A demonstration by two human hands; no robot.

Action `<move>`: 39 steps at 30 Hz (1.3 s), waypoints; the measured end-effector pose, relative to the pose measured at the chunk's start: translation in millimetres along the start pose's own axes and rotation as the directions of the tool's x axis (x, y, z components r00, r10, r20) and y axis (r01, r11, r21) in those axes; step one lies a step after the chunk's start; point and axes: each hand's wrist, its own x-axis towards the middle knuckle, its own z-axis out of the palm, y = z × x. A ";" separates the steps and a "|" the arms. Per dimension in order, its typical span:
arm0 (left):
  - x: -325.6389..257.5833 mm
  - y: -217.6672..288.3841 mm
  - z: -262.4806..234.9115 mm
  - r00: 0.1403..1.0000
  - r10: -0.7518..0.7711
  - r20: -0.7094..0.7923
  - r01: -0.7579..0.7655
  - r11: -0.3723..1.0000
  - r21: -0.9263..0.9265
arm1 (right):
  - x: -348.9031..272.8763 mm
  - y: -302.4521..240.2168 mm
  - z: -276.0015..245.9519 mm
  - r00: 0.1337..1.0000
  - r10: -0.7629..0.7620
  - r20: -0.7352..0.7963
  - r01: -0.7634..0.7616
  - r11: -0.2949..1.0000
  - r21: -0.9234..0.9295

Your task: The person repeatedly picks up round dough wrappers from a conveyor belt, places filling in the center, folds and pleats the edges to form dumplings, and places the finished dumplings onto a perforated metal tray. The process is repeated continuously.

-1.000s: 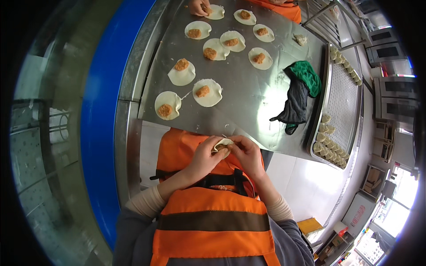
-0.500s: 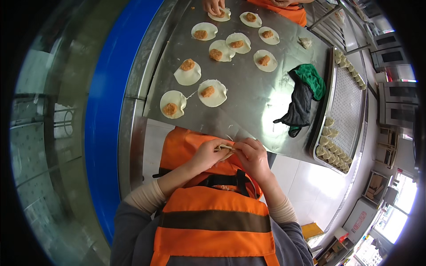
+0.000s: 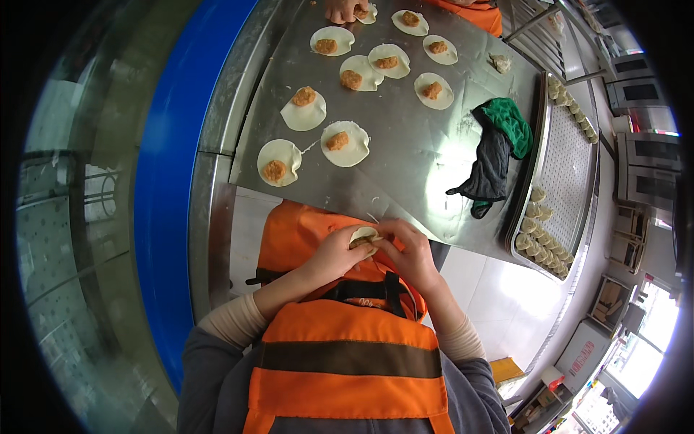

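Just off the table's near edge, a round dough wrapper (image 3: pixel 363 235) with brownish filling showing inside is cupped in my left hand (image 3: pixel 332 254). The fingers of my right hand (image 3: pixel 407 249) pinch its right edge. Beyond my hands, several pale dough wrappers (image 3: pixel 345 154) lie flat on the steel table (image 3: pixel 325 192), each with a lump of orange-brown filling (image 3: pixel 275 171) on it. Two of the wrappers overlap near the middle of the group.
At the right, a perforated metal tray (image 3: pixel 555 173) holds rows of folded dumplings (image 3: pixel 538 249). Black and green gloves (image 3: pixel 488 165) lie beside it. A small dough scrap (image 3: pixel 499 64) sits farther back. Another person's hand (image 3: pixel 345 10) touches a wrapper at the far edge. A blue edge (image 3: pixel 166 181) runs along the left.
The wrapper in my hands now shows its filling from above, where its edges were drawn together before. My right fingers have shifted along its edge. The far person's hand has moved slightly left.
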 end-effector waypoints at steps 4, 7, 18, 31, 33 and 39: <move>2.3 -1.5 -3.6 0.992 -0.117 0.048 0.120 0.991 -0.059 | -1.5 4.6 -8.0 0.970 -0.234 0.059 0.241 0.932 -0.272; 4.4 5.9 -0.4 0.990 -0.084 0.115 0.064 0.985 0.161 | -3.0 -2.2 -4.7 0.998 -0.053 0.042 0.056 0.995 -0.085; 3.3 -12.5 3.2 0.997 0.061 0.042 -0.062 0.998 0.019 | -1.1 -11.4 -5.6 0.993 0.112 -0.038 -0.109 0.991 0.079; 7.2 3.0 -7.8 0.991 0.005 0.136 -0.012 0.998 0.056 | 0.1 11.2 -17.9 0.965 -0.252 -0.078 0.212 0.916 -0.339; 7.2 6.6 -2.2 0.990 0.026 0.140 -0.012 0.995 -0.098 | -1.0 -1.1 -24.8 0.963 -0.263 -0.052 0.227 0.902 -0.367; 12.8 -14.6 -2.8 0.966 0.240 0.092 -0.253 0.949 0.190 | 5.1 9.4 -19.4 0.953 -0.303 -0.030 0.271 0.888 -0.373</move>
